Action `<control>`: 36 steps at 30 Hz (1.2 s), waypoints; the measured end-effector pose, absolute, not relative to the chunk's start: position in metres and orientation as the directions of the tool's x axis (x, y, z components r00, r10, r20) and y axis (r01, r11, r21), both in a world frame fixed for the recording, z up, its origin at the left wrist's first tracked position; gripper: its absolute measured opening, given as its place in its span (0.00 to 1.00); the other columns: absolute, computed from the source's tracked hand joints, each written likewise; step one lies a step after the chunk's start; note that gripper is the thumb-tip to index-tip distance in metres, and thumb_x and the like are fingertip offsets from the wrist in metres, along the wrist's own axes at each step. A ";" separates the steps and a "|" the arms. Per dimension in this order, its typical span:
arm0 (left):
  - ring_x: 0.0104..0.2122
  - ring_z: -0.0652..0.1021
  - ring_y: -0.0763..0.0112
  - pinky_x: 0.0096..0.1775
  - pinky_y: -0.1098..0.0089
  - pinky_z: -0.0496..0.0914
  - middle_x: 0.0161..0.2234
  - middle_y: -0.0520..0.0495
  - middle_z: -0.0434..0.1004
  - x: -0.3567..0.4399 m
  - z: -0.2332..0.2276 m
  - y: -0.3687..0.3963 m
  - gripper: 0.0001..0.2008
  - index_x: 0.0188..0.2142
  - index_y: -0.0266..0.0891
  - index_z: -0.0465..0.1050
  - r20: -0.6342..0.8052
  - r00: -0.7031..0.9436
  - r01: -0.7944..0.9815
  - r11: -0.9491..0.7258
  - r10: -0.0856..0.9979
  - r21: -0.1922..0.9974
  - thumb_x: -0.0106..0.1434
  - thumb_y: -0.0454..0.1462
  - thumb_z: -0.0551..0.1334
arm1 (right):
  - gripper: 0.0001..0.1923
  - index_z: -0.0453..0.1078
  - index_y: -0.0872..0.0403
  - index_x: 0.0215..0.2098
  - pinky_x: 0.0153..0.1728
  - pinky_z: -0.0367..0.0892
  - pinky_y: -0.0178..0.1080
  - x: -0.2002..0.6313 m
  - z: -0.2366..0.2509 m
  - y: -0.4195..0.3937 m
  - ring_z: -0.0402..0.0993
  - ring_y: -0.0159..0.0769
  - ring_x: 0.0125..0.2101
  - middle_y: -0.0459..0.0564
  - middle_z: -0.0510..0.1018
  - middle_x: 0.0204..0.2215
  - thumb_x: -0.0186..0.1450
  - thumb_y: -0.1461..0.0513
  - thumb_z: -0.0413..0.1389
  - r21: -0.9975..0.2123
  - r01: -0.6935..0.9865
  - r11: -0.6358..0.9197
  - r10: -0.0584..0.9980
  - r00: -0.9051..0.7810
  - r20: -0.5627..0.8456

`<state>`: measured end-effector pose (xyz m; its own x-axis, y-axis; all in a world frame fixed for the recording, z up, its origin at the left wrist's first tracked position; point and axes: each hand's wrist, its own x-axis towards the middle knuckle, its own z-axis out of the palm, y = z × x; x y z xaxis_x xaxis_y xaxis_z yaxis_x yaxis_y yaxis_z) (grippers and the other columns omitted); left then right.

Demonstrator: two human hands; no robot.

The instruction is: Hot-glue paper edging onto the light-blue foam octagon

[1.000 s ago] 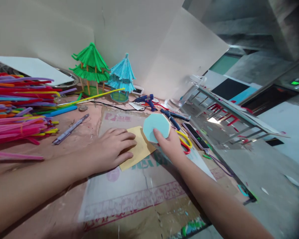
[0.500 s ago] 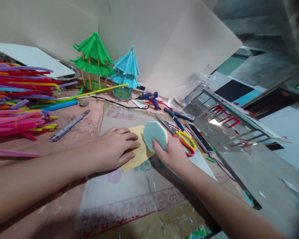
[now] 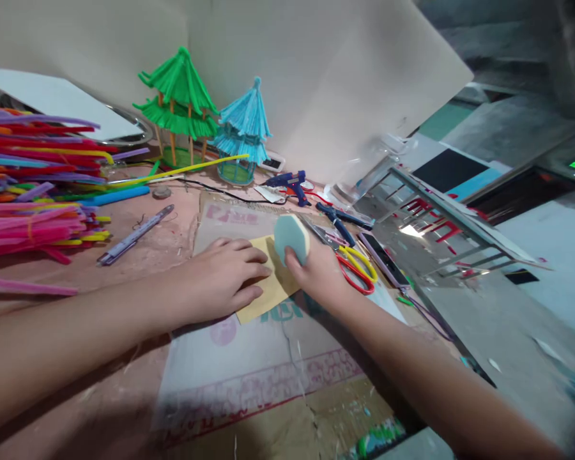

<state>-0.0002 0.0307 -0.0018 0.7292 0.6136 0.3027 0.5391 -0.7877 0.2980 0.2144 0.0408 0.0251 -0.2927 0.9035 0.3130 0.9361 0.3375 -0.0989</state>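
Note:
My left hand (image 3: pixel 220 281) lies flat, fingers together, pressing a yellow sheet (image 3: pixel 268 291) onto a printed cardboard mat (image 3: pixel 249 358). My right hand (image 3: pixel 319 275) grips a pale blue octagonal foam piece (image 3: pixel 290 236), held on edge over the sheet's right part. Yellow and red scissors (image 3: pixel 359 268) lie just right of that hand. Whether the foam piece touches the sheet I cannot tell.
A pile of coloured pipe cleaners (image 3: pixel 33 191) fills the left. A green pagoda model (image 3: pixel 177 105) and a blue one (image 3: pixel 242 134) stand at the back. A pen (image 3: pixel 134 243), a blue glue gun (image 3: pixel 290 185), blue pliers (image 3: pixel 340 223) and a phone (image 3: pixel 383 259) lie around. The table edge runs along the right.
My right hand has turned the foam piece from face-on to nearly edge-on and brought it left over the yellow sheet. My left hand has stayed pressed on the sheet.

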 end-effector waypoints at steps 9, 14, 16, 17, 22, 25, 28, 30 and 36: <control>0.55 0.73 0.54 0.55 0.53 0.64 0.55 0.43 0.76 0.000 0.001 0.030 0.16 0.52 0.43 0.76 0.300 0.731 0.533 -0.787 0.613 0.310 0.70 0.42 0.56 | 0.21 0.71 0.58 0.52 0.30 0.68 0.42 0.225 0.031 0.016 0.77 0.47 0.29 0.56 0.81 0.29 0.66 0.56 0.49 -0.161 0.905 0.393 0.896 -0.337 0.291; 0.56 0.72 0.53 0.56 0.51 0.63 0.55 0.43 0.75 -0.001 0.000 0.030 0.16 0.52 0.43 0.76 0.290 0.728 0.537 -0.780 0.621 0.323 0.69 0.42 0.57 | 0.19 0.72 0.57 0.47 0.39 0.68 0.46 0.212 0.027 0.048 0.76 0.50 0.36 0.58 0.81 0.35 0.58 0.60 0.56 -0.588 0.753 0.296 0.942 -0.129 0.309; 0.56 0.72 0.54 0.56 0.51 0.64 0.55 0.43 0.75 -0.002 -0.001 0.029 0.16 0.53 0.42 0.75 0.294 0.720 0.536 -0.773 0.629 0.339 0.69 0.42 0.57 | 0.16 0.71 0.55 0.43 0.36 0.69 0.43 0.207 0.030 0.066 0.75 0.45 0.33 0.54 0.80 0.32 0.57 0.59 0.57 -0.714 0.647 0.266 0.951 -0.054 0.305; 0.56 0.71 0.54 0.57 0.51 0.64 0.56 0.43 0.75 -0.002 -0.002 0.029 0.17 0.53 0.41 0.74 0.299 0.713 0.534 -0.768 0.634 0.354 0.70 0.42 0.57 | 0.13 0.70 0.55 0.40 0.31 0.69 0.40 0.207 0.033 0.071 0.73 0.41 0.28 0.52 0.78 0.28 0.59 0.57 0.56 -0.753 0.608 0.253 0.955 -0.033 0.294; 0.54 0.72 0.57 0.56 0.56 0.65 0.53 0.42 0.76 -0.006 -0.005 0.031 0.16 0.51 0.39 0.75 0.423 0.594 0.486 -0.724 0.684 0.489 0.71 0.43 0.57 | 0.18 0.62 0.52 0.30 0.13 0.53 0.29 0.209 0.042 0.043 0.52 0.25 0.12 0.39 0.64 0.13 0.64 0.47 0.53 -0.981 0.187 0.061 0.997 -0.059 0.050; 0.49 0.75 0.60 0.52 0.59 0.67 0.48 0.42 0.77 -0.007 -0.001 0.033 0.15 0.45 0.38 0.76 0.514 0.480 0.433 -0.702 0.711 0.566 0.72 0.42 0.54 | 0.20 0.64 0.53 0.30 0.11 0.50 0.25 0.205 0.040 0.020 0.52 0.21 0.11 0.38 0.66 0.13 0.57 0.48 0.65 -0.962 -0.208 -0.179 0.977 -0.156 -0.148; 0.47 0.74 0.62 0.49 0.61 0.67 0.45 0.44 0.77 -0.009 0.004 0.033 0.14 0.42 0.38 0.76 0.552 0.419 0.397 -0.692 0.721 0.603 0.72 0.42 0.54 | 0.20 0.67 0.55 0.31 0.10 0.51 0.24 0.200 0.034 0.014 0.56 0.21 0.11 0.40 0.70 0.14 0.56 0.49 0.67 -0.927 -0.289 -0.240 0.958 -0.222 -0.180; 0.46 0.74 0.63 0.49 0.62 0.66 0.44 0.46 0.77 -0.009 0.007 0.033 0.13 0.41 0.39 0.77 0.577 0.417 0.377 -0.711 0.702 0.593 0.72 0.41 0.55 | 0.19 0.69 0.55 0.31 0.11 0.53 0.24 0.198 0.029 0.016 0.58 0.21 0.11 0.41 0.72 0.14 0.58 0.50 0.67 -0.926 -0.295 -0.236 0.955 -0.247 -0.165; 0.44 0.75 0.63 0.47 0.63 0.66 0.41 0.49 0.77 -0.007 0.013 0.028 0.13 0.38 0.42 0.78 0.505 0.444 0.372 -0.665 0.740 0.648 0.71 0.43 0.56 | 0.17 0.72 0.57 0.33 0.13 0.57 0.25 0.198 0.019 0.018 0.61 0.22 0.13 0.44 0.74 0.18 0.63 0.50 0.63 -0.964 -0.223 -0.144 0.953 -0.293 -0.075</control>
